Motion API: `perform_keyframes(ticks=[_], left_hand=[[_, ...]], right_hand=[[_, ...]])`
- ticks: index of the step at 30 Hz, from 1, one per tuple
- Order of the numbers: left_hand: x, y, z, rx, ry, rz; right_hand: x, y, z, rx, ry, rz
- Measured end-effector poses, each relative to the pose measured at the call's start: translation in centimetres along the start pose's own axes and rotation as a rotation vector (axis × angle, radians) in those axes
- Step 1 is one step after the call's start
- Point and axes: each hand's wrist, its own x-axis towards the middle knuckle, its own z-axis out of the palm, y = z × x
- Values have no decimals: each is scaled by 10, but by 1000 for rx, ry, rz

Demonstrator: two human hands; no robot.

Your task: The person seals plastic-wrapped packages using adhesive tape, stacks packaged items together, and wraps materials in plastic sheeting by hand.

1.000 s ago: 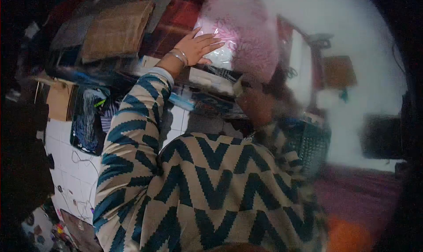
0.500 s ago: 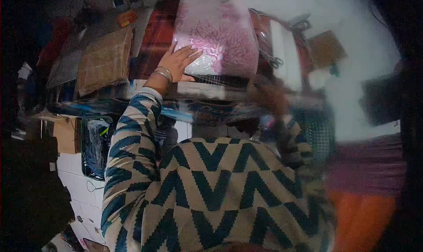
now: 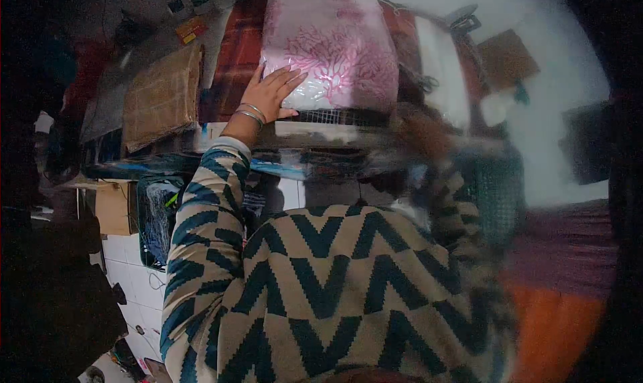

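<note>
A clear plastic-wrapped pack of folded cloth (image 3: 341, 55), white with a pink coral-like print, lies on the work table (image 3: 288, 134). My left hand (image 3: 273, 92) rests flat on its near left corner, fingers stretched out, with bangles at the wrist. Near the pack's lower right corner is my right hand (image 3: 425, 132), dim and smeared by haze on the lens. Its fingers cannot be made out, nor whether it touches the pack. Dark red cloth (image 3: 240, 55) lies to the left of the pack.
Scissors (image 3: 427, 83) lie right of the pack, beside a white strip (image 3: 442, 68). A brown wrapped bundle (image 3: 163, 98) is on the left, with a small orange box (image 3: 191, 29) behind it. Below the table stand a cardboard box (image 3: 115, 207) and a dark crate (image 3: 155, 222).
The view has shifted slightly. My left hand stays flat on the pack's corner. My blurred right hand appears a little farther right.
</note>
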Motion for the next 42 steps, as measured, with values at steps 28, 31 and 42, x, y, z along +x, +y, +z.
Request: perform_keyframes(ticks=[28,31,42], left_hand=[[7,10,1,-34,102,-109],[8,9,4,-35,117,-113],[10,13,-7,-24,76,-142]], right_hand=[[8,43,28,-318,450,58],[-1,19,-10,-151,352,131],[16,25,1,-190,195,190]])
